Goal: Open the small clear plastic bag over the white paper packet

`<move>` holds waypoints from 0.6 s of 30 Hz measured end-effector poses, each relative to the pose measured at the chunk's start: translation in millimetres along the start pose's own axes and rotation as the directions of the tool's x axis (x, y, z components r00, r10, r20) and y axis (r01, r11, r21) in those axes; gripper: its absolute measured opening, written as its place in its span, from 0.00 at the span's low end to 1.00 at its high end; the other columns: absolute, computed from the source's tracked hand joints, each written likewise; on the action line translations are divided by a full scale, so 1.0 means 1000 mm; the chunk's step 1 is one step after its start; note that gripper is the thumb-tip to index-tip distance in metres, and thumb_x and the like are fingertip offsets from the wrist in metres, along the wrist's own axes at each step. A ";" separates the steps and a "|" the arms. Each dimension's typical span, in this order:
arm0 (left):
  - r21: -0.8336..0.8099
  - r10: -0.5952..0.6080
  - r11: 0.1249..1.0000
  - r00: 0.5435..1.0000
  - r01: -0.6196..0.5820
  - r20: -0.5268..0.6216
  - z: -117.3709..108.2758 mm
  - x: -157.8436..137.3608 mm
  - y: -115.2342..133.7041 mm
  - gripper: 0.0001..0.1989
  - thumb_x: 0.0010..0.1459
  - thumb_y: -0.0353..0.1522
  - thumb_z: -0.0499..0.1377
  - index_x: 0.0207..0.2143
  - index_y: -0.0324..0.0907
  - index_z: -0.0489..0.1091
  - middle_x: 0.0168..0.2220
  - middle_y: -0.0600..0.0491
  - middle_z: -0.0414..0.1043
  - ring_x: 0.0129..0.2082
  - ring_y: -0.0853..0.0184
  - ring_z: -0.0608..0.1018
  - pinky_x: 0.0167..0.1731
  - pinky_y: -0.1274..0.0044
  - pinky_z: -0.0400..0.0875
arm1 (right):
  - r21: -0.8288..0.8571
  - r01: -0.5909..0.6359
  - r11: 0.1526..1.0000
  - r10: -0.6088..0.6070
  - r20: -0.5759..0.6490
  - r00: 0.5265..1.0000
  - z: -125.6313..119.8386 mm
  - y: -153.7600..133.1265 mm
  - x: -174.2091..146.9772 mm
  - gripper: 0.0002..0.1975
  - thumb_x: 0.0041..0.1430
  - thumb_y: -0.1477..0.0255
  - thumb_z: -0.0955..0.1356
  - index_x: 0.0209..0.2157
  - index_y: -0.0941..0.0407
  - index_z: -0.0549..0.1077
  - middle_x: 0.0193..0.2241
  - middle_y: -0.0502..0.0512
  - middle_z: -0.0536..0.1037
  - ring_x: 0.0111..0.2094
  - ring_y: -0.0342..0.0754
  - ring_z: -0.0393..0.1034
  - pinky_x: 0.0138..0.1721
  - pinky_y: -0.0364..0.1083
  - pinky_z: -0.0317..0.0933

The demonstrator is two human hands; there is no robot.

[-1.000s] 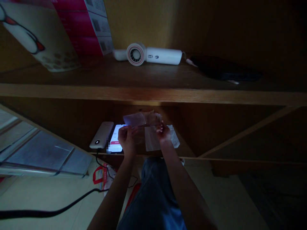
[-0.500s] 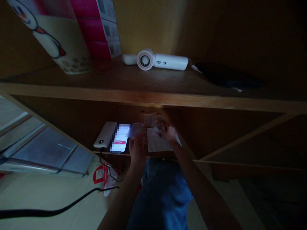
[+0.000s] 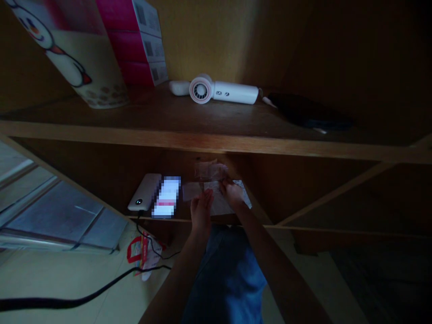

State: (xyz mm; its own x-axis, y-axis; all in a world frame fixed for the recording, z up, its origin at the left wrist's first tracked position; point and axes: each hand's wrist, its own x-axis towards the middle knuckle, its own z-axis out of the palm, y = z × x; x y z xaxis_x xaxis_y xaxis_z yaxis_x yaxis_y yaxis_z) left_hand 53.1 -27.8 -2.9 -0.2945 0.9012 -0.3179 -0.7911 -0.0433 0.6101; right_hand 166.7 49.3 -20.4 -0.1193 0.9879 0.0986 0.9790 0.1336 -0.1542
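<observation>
Both my hands are over the lower shelf in dim light. My left hand [image 3: 201, 211] is closed, its fingertips together above the left part of a white sheet [image 3: 219, 206]; what they pinch is too small and dark to name. A pale translucent plastic piece [image 3: 191, 191] lies just left of those fingers. My right hand [image 3: 232, 193] is closed over the sheet's right side, its fingertips pointing toward the left hand; anything in them is hidden. Behind both hands sits a clear crinkled plastic bag [image 3: 211, 171].
Left of the hands lie a lit phone [image 3: 167, 197] and a white power bank [image 3: 145, 192] with a black cable. On the upper shelf stand a bubble tea cup [image 3: 97, 67], pink boxes [image 3: 135, 58], a white handheld fan [image 3: 222, 91] and a dark pouch [image 3: 310, 112].
My left hand has moved right, closer to my right hand. The translucent piece, earlier raised at the left fingers beside the phone, now looks flat on the shelf. The view has shifted slightly.
</observation>
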 end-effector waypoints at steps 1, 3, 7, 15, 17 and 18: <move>-0.003 -0.002 1.000 1.000 0.002 0.012 0.000 -0.001 0.000 0.08 0.48 0.28 0.62 0.27 0.40 0.62 0.34 0.50 0.75 0.40 0.65 0.77 0.48 0.71 0.67 | 0.005 -0.004 1.000 0.004 -0.006 1.000 0.000 0.000 -0.001 0.20 0.64 0.64 0.53 0.42 0.56 0.71 0.42 0.60 0.74 0.37 0.46 0.72 0.33 0.41 0.58; 0.000 -0.008 1.000 1.000 0.008 0.020 0.000 -0.002 0.000 0.08 0.48 0.29 0.61 0.28 0.40 0.63 0.35 0.49 0.76 0.40 0.65 0.78 0.47 0.72 0.67 | 0.013 -0.013 1.000 0.013 -0.012 1.000 0.000 0.000 -0.001 0.20 0.64 0.63 0.53 0.42 0.56 0.71 0.43 0.60 0.74 0.36 0.46 0.72 0.32 0.42 0.58; 0.006 -0.084 0.996 0.996 0.084 -0.020 -0.003 0.002 0.001 0.05 0.50 0.27 0.59 0.27 0.39 0.63 0.33 0.49 0.76 0.38 0.67 0.78 0.47 0.73 0.67 | 0.037 -0.011 0.999 0.011 -0.013 1.000 -0.001 -0.001 -0.002 0.18 0.64 0.64 0.54 0.43 0.56 0.70 0.44 0.60 0.73 0.35 0.47 0.71 0.33 0.43 0.59; 0.028 -0.181 0.983 0.981 0.183 -0.066 -0.010 -0.002 0.015 0.02 0.53 0.25 0.56 0.31 0.37 0.67 0.35 0.47 0.76 0.36 0.67 0.79 0.46 0.74 0.69 | 0.097 -0.022 0.995 0.027 -0.044 0.999 -0.007 -0.002 -0.006 0.19 0.63 0.63 0.54 0.43 0.55 0.70 0.44 0.61 0.73 0.35 0.48 0.71 0.34 0.44 0.58; 0.016 -0.224 0.974 0.972 0.226 -0.068 -0.012 -0.008 0.019 0.03 0.54 0.25 0.54 0.30 0.37 0.68 0.35 0.46 0.75 0.37 0.66 0.78 0.46 0.73 0.70 | 0.116 -0.032 0.993 0.040 -0.073 0.997 -0.008 -0.002 -0.005 0.18 0.63 0.63 0.55 0.42 0.55 0.71 0.43 0.60 0.73 0.34 0.47 0.70 0.34 0.44 0.58; 0.006 -0.241 0.970 0.968 0.242 -0.062 -0.013 -0.011 0.021 0.05 0.55 0.25 0.53 0.29 0.37 0.68 0.36 0.45 0.75 0.38 0.66 0.78 0.47 0.73 0.70 | 0.133 -0.038 0.990 0.051 -0.092 0.994 -0.009 -0.003 -0.006 0.18 0.62 0.63 0.55 0.42 0.55 0.71 0.42 0.59 0.74 0.34 0.47 0.70 0.33 0.43 0.58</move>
State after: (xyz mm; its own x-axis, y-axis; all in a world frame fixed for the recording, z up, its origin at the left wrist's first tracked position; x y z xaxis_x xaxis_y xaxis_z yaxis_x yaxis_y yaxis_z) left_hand 32.1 -44.0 3.6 -0.1274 0.8567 -0.4998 -0.8357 0.1787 0.5193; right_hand 166.5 42.7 -11.3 -0.0539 0.9821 0.1805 0.9520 0.1050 -0.2874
